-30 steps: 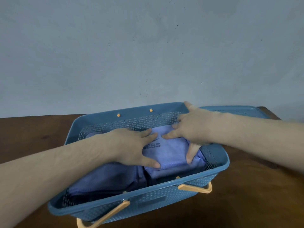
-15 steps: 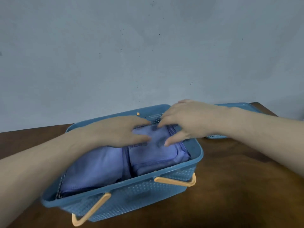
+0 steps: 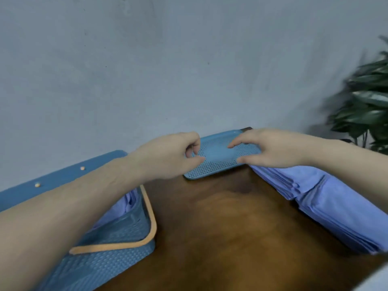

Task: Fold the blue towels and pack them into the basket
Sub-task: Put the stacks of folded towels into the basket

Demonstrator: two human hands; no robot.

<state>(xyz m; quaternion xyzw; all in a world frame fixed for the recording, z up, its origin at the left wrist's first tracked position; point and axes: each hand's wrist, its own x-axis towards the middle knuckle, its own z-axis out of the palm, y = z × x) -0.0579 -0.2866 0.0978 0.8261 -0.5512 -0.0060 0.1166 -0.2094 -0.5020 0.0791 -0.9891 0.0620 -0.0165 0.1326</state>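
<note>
both hands [image 3: 168, 156] [image 3: 270, 150] left the basket [image 3: 117, 238]; now over lid [image 3: 216, 156]

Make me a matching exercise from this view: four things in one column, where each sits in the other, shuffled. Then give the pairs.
Things:
1. perforated blue lid
2. basket
3. stack of blue towels
4. plant

Places:
A. on the table's right side, under the right forearm
B. far end of the table, just under both hands
C. off the table, far right by the wall
D. on the table's left side, under the left forearm

Pairs: 1-B, 2-D, 3-A, 4-C
</note>
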